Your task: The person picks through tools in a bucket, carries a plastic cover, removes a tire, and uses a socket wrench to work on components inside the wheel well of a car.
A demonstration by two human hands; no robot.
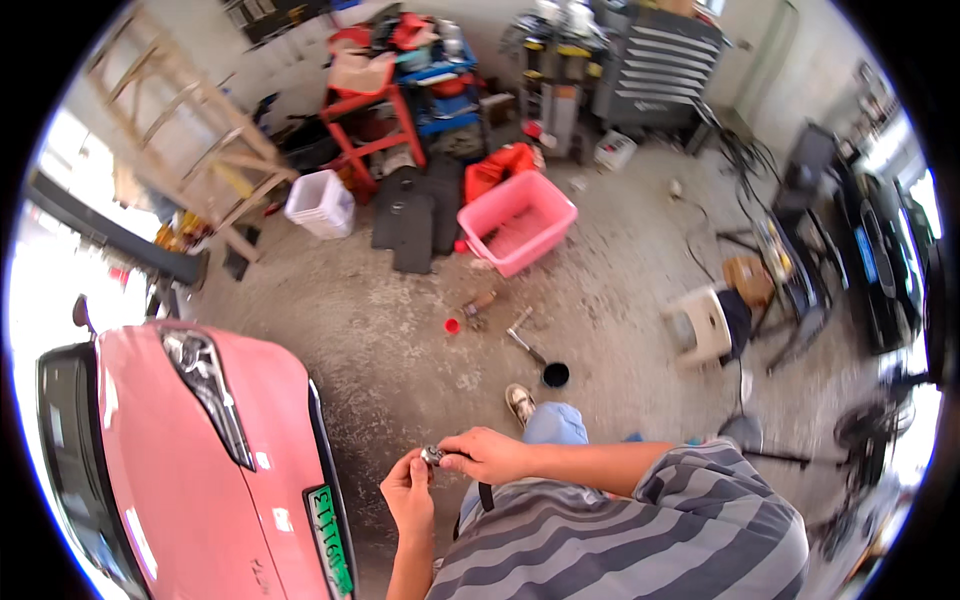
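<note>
A small silver metal piece (432, 456) is held between my two hands at waist height, low in the centre of the view. My right hand (484, 456) grips it from the right with curled fingers. My left hand (408, 487) pinches at its left side, fingertips raised. What exactly the piece is, I cannot make out. A dark strap (485, 497) hangs below my right hand. On the floor beyond are a long metal tool (522, 337), a round dark container (555, 375) and a small red cup (452, 326).
A pink car (175, 450) stands close at my left. Ahead are a pink tub (516, 215), white bucket (318, 205), dark mats (410, 240), wooden ladder (185, 150), red stand (365, 140) and grey tool chest (655, 70). At right are a plastic stool (695, 325), cables and a black car (880, 270).
</note>
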